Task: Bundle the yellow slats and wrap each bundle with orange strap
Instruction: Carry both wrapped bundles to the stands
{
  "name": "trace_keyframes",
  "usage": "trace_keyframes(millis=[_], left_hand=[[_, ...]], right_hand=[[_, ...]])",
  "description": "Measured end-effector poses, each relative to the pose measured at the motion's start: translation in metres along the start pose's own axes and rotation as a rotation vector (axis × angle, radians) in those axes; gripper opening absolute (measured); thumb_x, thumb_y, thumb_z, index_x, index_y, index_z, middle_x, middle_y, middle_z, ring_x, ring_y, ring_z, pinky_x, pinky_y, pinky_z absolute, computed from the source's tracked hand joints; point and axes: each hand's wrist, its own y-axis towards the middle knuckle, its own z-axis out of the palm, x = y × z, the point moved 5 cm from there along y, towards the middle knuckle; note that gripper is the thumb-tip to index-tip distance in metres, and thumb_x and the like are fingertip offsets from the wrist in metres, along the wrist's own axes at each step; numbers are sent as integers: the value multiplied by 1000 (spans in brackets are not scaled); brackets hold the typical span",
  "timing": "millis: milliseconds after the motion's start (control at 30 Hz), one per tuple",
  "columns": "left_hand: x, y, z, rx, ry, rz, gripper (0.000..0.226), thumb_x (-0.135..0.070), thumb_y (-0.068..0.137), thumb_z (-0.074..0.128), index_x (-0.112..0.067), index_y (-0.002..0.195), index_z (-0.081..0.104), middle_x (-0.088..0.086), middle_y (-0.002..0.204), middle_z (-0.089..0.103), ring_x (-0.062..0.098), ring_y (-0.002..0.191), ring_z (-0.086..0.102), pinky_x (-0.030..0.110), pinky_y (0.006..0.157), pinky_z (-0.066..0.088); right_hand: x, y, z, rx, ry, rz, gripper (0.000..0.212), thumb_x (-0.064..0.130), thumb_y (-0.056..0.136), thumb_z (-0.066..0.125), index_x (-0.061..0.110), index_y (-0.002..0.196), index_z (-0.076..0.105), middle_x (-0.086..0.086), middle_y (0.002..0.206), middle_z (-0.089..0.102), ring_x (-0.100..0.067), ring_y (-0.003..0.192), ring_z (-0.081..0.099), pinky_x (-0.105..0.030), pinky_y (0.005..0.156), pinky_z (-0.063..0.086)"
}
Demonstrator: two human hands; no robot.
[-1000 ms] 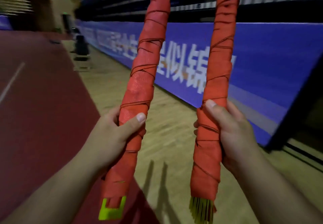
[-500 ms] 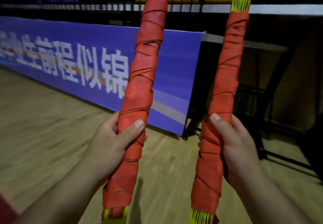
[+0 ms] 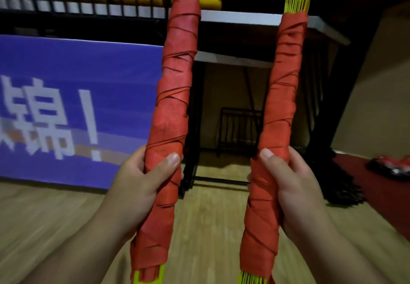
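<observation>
Slats (image 3: 297,0) in two bundles, each wound end to end in orange strap (image 3: 177,84), yellow tips showing top and bottom. Left bundle (image 3: 170,117) upright, slight tilt, held in air by left hand (image 3: 137,186): fingers curled round lower half, thumb (image 3: 164,168) pressed across front. Right bundle (image 3: 279,110) upright in right hand (image 3: 297,190): fingers wrapped round behind, thumb (image 3: 273,161) laid on front. Bundles side by side, apart, not touching. Behind: blue banner (image 3: 77,106), wood floor (image 3: 210,217).

Purple banner (image 3: 77,110), wooden floor (image 3: 206,228)
</observation>
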Motion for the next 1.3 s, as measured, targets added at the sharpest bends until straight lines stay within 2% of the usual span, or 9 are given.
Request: trace_keyframes(millis=[133, 267, 400, 500, 600, 733, 900, 1067, 1300], left_hand=[[20, 81, 27, 93, 2, 12, 44, -58, 69, 79, -24, 95, 73, 10, 85, 76, 21, 72, 72, 26, 57, 56], [56, 154, 58, 151, 14, 6, 51, -67, 60, 68, -32, 97, 71, 9, 85, 75, 30, 76, 72, 47, 65, 58], [92, 217, 94, 157, 3, -3, 51, -67, 58, 70, -33, 97, 71, 12, 85, 74, 34, 71, 70, 59, 65, 57], [120, 263, 125, 143, 21, -2, 52, -67, 59, 69, -34, 98, 71, 10, 87, 75, 34, 82, 72, 59, 71, 58], [143, 313, 155, 98, 39, -14, 51, -66, 59, 71, -33, 98, 71, 11, 85, 74, 35, 78, 72, 58, 71, 57], [166, 384, 187, 21, 79, -27, 50, -66, 58, 69, -34, 97, 72, 9, 84, 76, 24, 73, 72, 37, 62, 56], [177, 464, 203, -55, 121, -15, 37, -48, 72, 81, -21, 95, 71, 12, 81, 75, 17, 59, 67, 25, 50, 51], [203, 572, 211, -73, 114, 20, 40, -46, 72, 66, -16, 99, 71, 12, 83, 75, 28, 69, 71, 28, 55, 54], [247, 725, 234, 27, 32, -6, 39, -47, 69, 68, -19, 97, 72, 13, 80, 74, 18, 59, 66, 29, 51, 52]], right_hand=[[-12, 60, -3, -80, -84, -36, 34, 47, 70, 71, 31, 100, 69, -8, 86, 73, -35, 82, 71, -50, 70, 57], [-36, 122, -6, -97, -165, -46, 36, 52, 69, 79, 33, 98, 68, -5, 86, 73, -25, 74, 72, -35, 59, 58], [-69, 191, -17, -92, -182, -56, 27, 46, 71, 71, 33, 94, 68, -9, 83, 72, -27, 70, 70, -29, 54, 55], [-100, 252, -31, -88, -164, -41, 26, 44, 69, 70, 35, 94, 69, -9, 81, 72, -28, 69, 70, -31, 55, 56], [-128, 326, -39, -49, -151, -34, 28, 43, 69, 70, 36, 96, 69, -7, 82, 72, -30, 74, 70, -39, 61, 58], [-162, 435, -37, 57, -106, -19, 27, 46, 70, 70, 40, 97, 69, 0, 82, 73, -19, 70, 70, -32, 60, 55], [-193, 534, -14, 128, -91, -1, 13, 41, 86, 70, 37, 98, 67, 4, 82, 73, -16, 70, 71, -31, 60, 54], [-213, 636, 13, 144, -1, 11, 18, 37, 88, 64, 22, 97, 68, -4, 72, 69, -21, 60, 66, -32, 52, 51], [-237, 767, 29, 118, 22, 33, 18, 34, 88, 58, 23, 79, 70, -12, 72, 65, -27, 59, 60, -36, 52, 50]])
